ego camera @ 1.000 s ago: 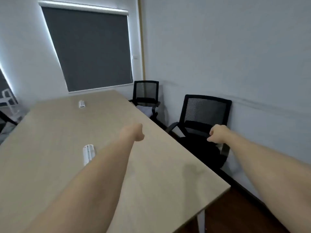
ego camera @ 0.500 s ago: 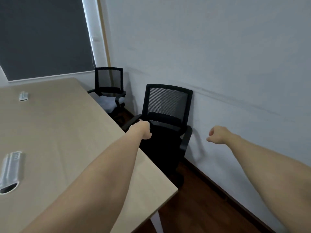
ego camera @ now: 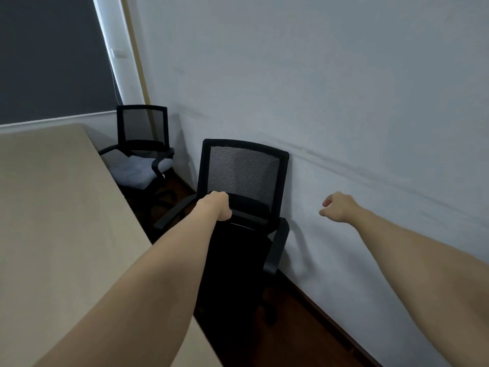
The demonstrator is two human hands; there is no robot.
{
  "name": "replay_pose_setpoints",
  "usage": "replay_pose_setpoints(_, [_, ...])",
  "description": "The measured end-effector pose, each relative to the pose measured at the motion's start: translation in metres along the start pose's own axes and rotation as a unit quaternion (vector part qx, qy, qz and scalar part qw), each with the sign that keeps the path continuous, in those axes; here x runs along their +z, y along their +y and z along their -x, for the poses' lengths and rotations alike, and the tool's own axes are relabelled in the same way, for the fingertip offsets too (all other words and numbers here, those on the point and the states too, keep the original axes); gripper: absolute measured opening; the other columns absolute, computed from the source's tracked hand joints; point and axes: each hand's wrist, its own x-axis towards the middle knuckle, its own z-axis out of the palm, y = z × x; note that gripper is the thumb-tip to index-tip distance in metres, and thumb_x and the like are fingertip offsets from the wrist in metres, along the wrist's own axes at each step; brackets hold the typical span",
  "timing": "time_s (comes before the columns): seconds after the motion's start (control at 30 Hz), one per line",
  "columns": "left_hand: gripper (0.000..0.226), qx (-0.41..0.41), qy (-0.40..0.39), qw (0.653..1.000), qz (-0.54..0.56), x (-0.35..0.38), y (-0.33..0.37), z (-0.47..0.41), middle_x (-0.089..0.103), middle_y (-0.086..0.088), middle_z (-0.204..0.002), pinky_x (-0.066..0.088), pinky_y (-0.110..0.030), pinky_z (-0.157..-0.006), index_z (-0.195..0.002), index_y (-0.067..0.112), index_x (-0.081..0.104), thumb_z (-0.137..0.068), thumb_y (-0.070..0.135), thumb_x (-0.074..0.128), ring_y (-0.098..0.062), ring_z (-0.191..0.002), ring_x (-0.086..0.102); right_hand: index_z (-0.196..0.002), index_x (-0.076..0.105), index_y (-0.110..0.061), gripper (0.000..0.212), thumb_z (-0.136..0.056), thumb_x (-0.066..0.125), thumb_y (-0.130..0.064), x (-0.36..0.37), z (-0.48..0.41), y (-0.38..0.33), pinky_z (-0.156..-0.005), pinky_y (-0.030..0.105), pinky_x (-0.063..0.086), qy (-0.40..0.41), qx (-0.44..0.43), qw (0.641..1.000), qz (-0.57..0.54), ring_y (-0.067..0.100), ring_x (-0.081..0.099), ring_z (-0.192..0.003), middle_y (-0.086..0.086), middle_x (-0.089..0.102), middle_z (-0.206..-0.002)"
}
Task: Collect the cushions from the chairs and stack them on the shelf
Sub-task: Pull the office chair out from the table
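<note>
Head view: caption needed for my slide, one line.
Left hand and right hand held out curled; grey cushion on the far chair, past the near chair.

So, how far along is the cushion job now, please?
Done: possibly the near chair, whose dark seat shows no cushion. In hand: nothing; the left hand and the right hand are curled and hold no cushion. Still to do: the grey cushion lies on the far chair. No shelf is in view, so the stacking cannot be judged.
</note>
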Motion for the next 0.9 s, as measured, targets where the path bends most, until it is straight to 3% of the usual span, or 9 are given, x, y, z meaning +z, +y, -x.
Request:
replay_pose_setpoints(0.13, [0.051,-0.017,-0.013,1.000,0.004,-0.001,0.012,-0.050,0.048,-0.014,-0.140,0.045,-0.042,-0.104,-0.142,0.008,0.041,-0.095,0.025,0.051,-0.033,-0.125,0.050,-0.129,0.055,-0.004,0.042,-0.089,0.058,-0.015,-0.011,-0.066,-0.004,-0.098,0.031,0.042,-0.004,-0.013,1.000,-0.023,0.030,0.049,-0.126,0.015,0.056,-0.133])
replay_pose_setpoints(0.33, [0.051,-0.058,-0.017,0.998,0.025,0.007,0.047,-0.128,0.049,-0.014,-0.139,0.046,-0.042,-0.103,-0.140,0.008,0.043,-0.094,0.027,0.053,-0.033,-0.124,0.051,-0.129,0.055,-0.005,0.042,-0.089,0.058,-0.015,-0.025,-0.170,0.001,-0.094,0.029,0.042,-0.021,-0.047,0.998,-0.027,0.029,0.051,-0.124,0.014,0.058,-0.131])
replay_pose_setpoints(0.63, [0.053,-0.144,-0.047,0.985,0.088,0.044,0.104,-0.234,0.050,-0.013,-0.138,0.047,-0.039,-0.100,-0.140,0.010,0.044,-0.092,0.027,0.056,-0.033,-0.124,0.053,-0.132,0.053,-0.006,0.044,-0.089,0.058,-0.015,-0.024,-0.324,-0.016,-0.103,0.035,0.041,-0.058,-0.126,0.988,-0.074,0.031,0.049,-0.126,0.017,0.053,-0.135])
replay_pose_setpoints(0.73, [0.054,-0.163,-0.072,0.979,0.101,0.063,0.109,-0.268,0.050,-0.014,-0.139,0.048,-0.040,-0.101,-0.141,0.010,0.043,-0.091,0.026,0.057,-0.033,-0.125,0.052,-0.131,0.053,-0.007,0.045,-0.088,0.059,-0.014,-0.012,-0.366,-0.036,-0.097,0.031,0.042,-0.070,-0.153,0.983,-0.072,0.031,0.051,-0.123,0.018,0.055,-0.132])
replay_pose_setpoints(0.9, [0.055,-0.166,-0.109,0.974,0.107,0.107,0.103,-0.324,0.049,-0.013,-0.141,0.046,-0.042,-0.104,-0.142,0.009,0.043,-0.090,0.024,0.057,-0.032,-0.127,0.050,-0.130,0.053,-0.004,0.044,-0.087,0.055,-0.008,0.016,-0.425,-0.068,-0.095,0.033,0.044,-0.038,-0.203,0.977,-0.045,0.034,0.054,-0.120,0.018,0.057,-0.131])
